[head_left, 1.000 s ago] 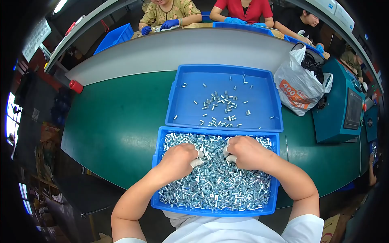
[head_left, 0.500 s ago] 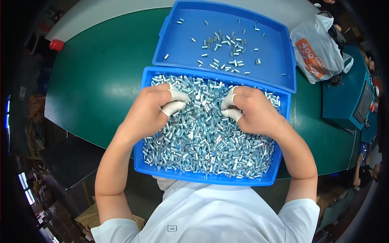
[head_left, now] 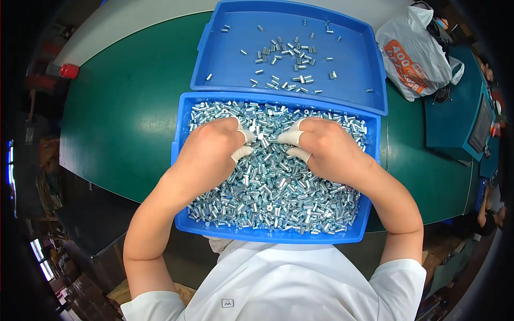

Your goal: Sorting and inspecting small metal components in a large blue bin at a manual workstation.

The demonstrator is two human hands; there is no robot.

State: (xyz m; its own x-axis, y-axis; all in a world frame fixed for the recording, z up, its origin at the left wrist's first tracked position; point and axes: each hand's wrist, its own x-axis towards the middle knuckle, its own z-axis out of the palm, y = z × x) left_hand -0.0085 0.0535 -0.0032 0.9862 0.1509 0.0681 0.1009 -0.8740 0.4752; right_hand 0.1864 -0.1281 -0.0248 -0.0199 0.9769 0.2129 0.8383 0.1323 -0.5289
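A deep blue plastic bin [head_left: 179, 160] in front of me holds a thick layer of small silvery metal sleeves [head_left: 278, 198], some with a flanged end, like rivet nuts. My left hand [head_left: 214, 147] is over the left middle of the pile, its fingers curled toward the thumb. Facing it, my right hand [head_left: 326, 147] is bent the same way, its fingertips a short gap from the left ones. White finger cots [head_left: 292, 137] cover thumbs and fingertips on both hands. Both sets of fingertips are down at the sleeves; what they pinch, if anything, is hidden.
Behind the bin, a shallower blue tray [head_left: 230, 64] carries scattered sleeves. A white plastic bag [head_left: 412, 53] and a teal machine with a screen [head_left: 455, 123] stand on the right. A red object [head_left: 69, 71] sits at the far left edge of the green table [head_left: 123, 117].
Both hands have moved inward, closing the gap between their fingertips. The bin and tray appear slightly farther left in view.
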